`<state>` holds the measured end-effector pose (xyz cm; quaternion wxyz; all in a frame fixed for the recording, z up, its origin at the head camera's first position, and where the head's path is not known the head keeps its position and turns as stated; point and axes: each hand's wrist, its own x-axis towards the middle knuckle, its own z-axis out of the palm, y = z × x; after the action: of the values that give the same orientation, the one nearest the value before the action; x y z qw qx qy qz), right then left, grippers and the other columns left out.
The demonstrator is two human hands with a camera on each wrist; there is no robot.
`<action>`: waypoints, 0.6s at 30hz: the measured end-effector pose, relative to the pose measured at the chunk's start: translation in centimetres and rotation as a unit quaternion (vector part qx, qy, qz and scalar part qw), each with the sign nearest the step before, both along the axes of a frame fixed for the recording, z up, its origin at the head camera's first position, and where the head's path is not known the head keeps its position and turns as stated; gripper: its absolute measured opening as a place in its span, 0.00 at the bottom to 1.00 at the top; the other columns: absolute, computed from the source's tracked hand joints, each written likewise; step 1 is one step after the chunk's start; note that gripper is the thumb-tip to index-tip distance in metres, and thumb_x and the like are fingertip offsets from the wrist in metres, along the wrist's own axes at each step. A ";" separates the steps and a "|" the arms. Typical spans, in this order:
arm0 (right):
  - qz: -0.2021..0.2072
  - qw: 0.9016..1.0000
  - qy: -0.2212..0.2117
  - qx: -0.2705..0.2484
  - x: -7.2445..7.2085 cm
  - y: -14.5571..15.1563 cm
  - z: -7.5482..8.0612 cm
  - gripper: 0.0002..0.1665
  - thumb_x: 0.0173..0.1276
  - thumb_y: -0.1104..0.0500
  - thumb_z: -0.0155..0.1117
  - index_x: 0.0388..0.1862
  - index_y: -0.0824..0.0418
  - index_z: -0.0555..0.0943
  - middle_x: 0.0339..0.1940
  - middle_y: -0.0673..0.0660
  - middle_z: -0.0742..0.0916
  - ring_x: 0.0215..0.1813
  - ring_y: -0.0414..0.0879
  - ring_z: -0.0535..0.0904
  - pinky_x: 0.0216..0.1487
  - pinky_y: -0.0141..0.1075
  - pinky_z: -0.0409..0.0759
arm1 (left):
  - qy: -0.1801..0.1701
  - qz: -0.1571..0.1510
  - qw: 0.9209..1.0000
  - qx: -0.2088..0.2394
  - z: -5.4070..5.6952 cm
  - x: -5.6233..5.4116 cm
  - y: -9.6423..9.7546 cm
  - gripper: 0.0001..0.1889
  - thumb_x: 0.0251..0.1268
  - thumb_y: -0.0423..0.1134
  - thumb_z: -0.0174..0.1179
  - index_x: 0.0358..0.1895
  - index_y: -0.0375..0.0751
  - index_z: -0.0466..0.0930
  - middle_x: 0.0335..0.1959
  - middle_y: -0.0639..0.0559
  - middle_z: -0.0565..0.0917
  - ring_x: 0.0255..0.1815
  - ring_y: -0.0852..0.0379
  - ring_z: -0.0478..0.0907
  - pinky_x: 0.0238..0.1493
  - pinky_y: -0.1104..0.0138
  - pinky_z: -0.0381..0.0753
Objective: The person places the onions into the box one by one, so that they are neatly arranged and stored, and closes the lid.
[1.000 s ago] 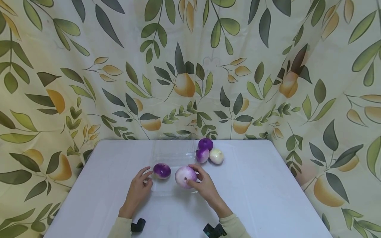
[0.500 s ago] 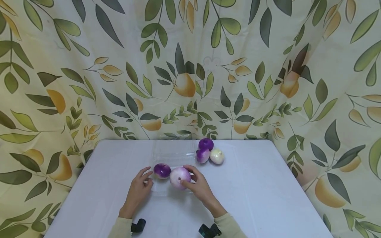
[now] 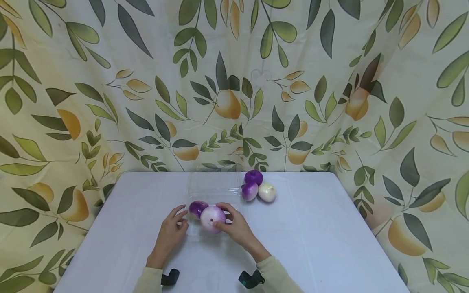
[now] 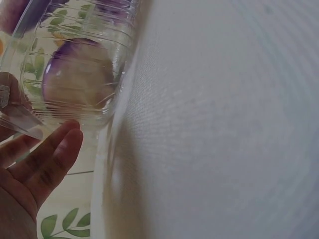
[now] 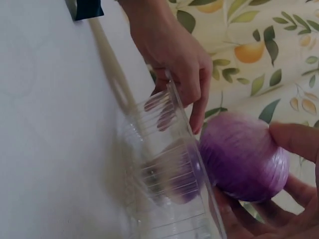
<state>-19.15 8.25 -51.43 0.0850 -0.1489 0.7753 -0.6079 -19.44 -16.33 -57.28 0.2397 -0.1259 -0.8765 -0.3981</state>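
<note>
Gripping a pale onion [image 3: 211,219], the right hand [image 3: 237,229] faces a dark onion [image 3: 197,208] in the clear box [image 5: 169,221] the left hand [image 3: 172,228] holds.

A curtained-off tabletop filming corner, its room type unclear, is marked by a leaf-and-fruit-print curtain [image 3: 234,69] hanging from 9 through 12 to 3 o'clock around a white table [image 3: 311,236], with black wrist cameras [image 3: 251,279] near 6 o'clock.

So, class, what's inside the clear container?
Inside the clear container, one purple-topped onion shows; in the head view, the paler onion in the right hand hides part of it.
</note>
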 end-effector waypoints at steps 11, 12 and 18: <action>0.037 0.998 0.024 0.036 -0.7 -1.0 -0.5 0.34 0.63 0.55 0.70 0.68 0.57 0.71 0.67 0.60 0.78 0.60 0.58 0.79 0.56 0.47 0.83 | -0.006 0.002 1.000 0.002 0.1 0.1 0.0 0.17 0.52 0.24 0.62 0.48 0.29 0.85 0.58 0.42 0.81 0.33 0.55 0.87 0.30 0.72 0.85; 0.039 0.998 0.026 0.039 -0.8 -1.1 -0.5 0.35 0.63 0.56 0.70 0.68 0.57 0.71 0.66 0.60 0.78 0.61 0.58 0.79 0.56 0.46 0.83 | -0.005 0.001 1.000 0.003 0.1 0.1 0.0 0.17 0.52 0.23 0.62 0.48 0.29 0.85 0.58 0.42 0.81 0.33 0.55 0.87 0.30 0.72 0.85; 0.051 0.993 0.064 0.083 -1.4 -1.5 -0.6 0.34 0.61 0.58 0.72 0.66 0.56 0.72 0.65 0.59 0.80 0.63 0.59 0.78 0.53 0.43 0.85 | -0.003 0.000 1.000 0.002 0.1 0.1 0.0 0.17 0.52 0.23 0.62 0.48 0.29 0.84 0.58 0.40 0.81 0.33 0.55 0.87 0.29 0.73 0.84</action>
<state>-20.54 6.73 -52.03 0.0779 -0.2196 0.8181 -0.5257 -19.29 -16.31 -57.19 0.2374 -0.1245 -0.8762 -0.4006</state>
